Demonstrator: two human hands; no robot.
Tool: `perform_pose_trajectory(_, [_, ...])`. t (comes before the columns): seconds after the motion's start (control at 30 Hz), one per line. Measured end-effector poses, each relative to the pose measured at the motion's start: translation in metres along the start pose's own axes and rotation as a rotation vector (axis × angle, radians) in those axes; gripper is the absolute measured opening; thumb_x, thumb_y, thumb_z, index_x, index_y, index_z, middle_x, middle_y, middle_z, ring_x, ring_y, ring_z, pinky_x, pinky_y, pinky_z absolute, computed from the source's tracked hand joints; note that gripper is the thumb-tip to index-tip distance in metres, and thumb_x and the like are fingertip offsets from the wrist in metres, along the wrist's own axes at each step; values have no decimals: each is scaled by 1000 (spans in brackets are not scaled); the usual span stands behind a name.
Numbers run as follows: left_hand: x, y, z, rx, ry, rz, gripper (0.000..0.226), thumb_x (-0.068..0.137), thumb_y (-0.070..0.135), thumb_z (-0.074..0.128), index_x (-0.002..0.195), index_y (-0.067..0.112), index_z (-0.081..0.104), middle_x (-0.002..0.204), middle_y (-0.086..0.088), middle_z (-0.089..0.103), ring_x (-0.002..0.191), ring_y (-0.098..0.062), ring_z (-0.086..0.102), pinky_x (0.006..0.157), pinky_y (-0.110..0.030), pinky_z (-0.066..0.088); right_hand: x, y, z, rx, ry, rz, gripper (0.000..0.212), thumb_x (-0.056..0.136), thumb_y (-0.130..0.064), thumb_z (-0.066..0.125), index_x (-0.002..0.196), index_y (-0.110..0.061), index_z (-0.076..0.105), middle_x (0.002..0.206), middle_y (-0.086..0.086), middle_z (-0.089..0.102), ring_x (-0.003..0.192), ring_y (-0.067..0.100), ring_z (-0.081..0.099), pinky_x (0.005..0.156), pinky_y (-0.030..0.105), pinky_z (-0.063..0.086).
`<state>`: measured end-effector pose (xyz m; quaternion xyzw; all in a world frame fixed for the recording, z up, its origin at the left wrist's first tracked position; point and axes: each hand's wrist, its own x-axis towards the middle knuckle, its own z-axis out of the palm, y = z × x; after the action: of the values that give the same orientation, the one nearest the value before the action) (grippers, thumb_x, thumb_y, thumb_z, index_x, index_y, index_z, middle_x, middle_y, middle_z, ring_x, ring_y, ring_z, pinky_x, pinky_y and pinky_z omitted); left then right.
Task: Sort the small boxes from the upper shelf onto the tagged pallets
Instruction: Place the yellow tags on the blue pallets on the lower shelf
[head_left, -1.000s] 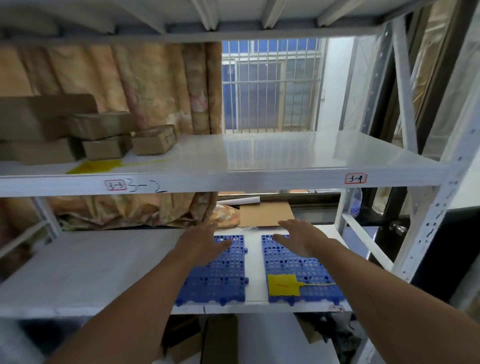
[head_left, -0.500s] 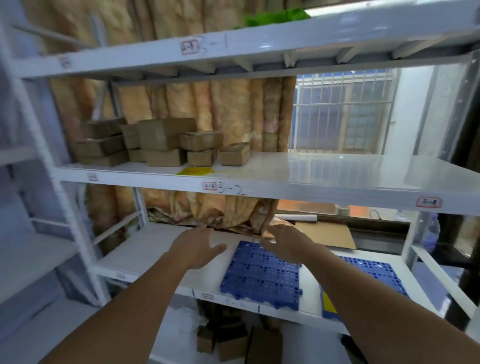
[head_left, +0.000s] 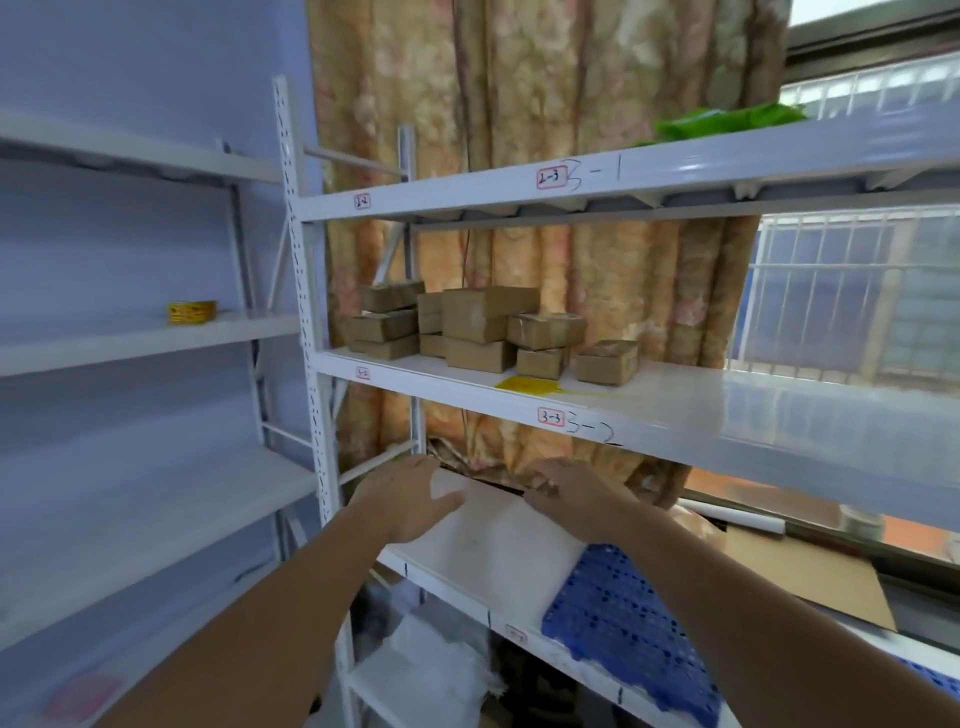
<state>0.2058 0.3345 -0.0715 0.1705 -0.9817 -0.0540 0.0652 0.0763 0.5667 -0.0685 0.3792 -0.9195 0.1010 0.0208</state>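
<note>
Cardboard boxes (head_left: 483, 332) stacked on the shelf (head_left: 675, 410) marked "3-3" and "3-2", left hand (head_left: 405, 499) and right hand (head_left: 576, 499) both spread, holding nothing, over the lower shelf (head_left: 498, 545), blue pallet (head_left: 623, 618) just right, upper label "2-3".

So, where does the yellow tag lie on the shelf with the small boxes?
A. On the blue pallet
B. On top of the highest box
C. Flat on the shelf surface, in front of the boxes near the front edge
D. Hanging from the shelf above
C: the yellow tag lies flat on the white shelf, just in front of the small boxes, near its front edge.
</note>
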Motion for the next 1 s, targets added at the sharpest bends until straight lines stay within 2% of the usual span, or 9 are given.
perform_pose_trajectory(0.13, [12,-14,-8,-3,49,22,83,96,76,36,160,25,30,168,1,29,151,-23,33,120,-42,31,15,-16,-1,0,46,-45,61,98,-68,34,140,-27,52,132,-2,58,117,21,58,98,45,50])
perform_pose_trajectory(0.27, [33,-21,-17,-19,90,72,80,96,74,38,157,23,36,163,-1,37,147,-25,38,117,-42,34,35,-29,-10,-35,121,-61,58,104,-56,41,152,-23,43,153,2,47,141,24,42,110,40,38])
perform_pose_trajectory(0.37, [59,-28,-23,-56,119,132,70,95,74,39,148,29,49,152,-1,50,135,-24,49,109,-44,44,53,-31,-17,-85,188,-62,53,107,-45,41,154,-21,42,156,0,43,148,22,33,116,33,27])
perform_pose_trajectory(0.43, [78,-32,-29,-53,111,182,63,97,69,42,145,29,51,149,1,52,132,-24,51,107,-42,46,67,-30,-21,-69,241,-17,53,108,-44,41,156,-23,39,162,-3,38,152,17,26,119,30,21])
perform_pose_trajectory(0.5, [100,-33,-35,17,87,235,63,101,60,44,154,26,42,161,0,40,144,-25,40,115,-42,36,74,-30,-29,-46,300,31,53,107,-45,42,156,-24,40,162,-3,38,150,15,29,118,29,24])
perform_pose_trajectory(0.6, [126,-30,-47,-110,106,244,78,99,69,41,160,22,33,168,0,29,153,-22,29,122,-42,25,81,-23,-38,-29,301,106,53,107,-44,45,156,-24,41,161,-3,38,149,17,33,117,31,29])
perform_pose_trajectory(0.77, [172,-14,-45,-292,116,292,80,98,71,42,158,19,38,165,-4,34,150,-25,34,120,-43,30,89,9,-52,-82,331,229,50,106,-41,47,151,-21,48,151,6,51,139,27,44,111,38,41])
perform_pose_trajectory(0.87, [199,-3,-38,-248,113,321,77,98,70,42,154,16,44,161,-6,42,147,-28,38,117,-42,34,96,34,-56,-86,361,315,46,106,-38,47,144,-15,55,138,13,60,130,33,48,105,43,44])
perform_pose_trajectory(1.0, [227,8,-29,-190,123,293,65,100,68,36,125,13,63,136,-12,60,127,-32,50,104,-47,45,110,60,-60,-52,362,436,47,104,-44,46,139,-14,60,126,14,67,127,35,50,99,45,47])
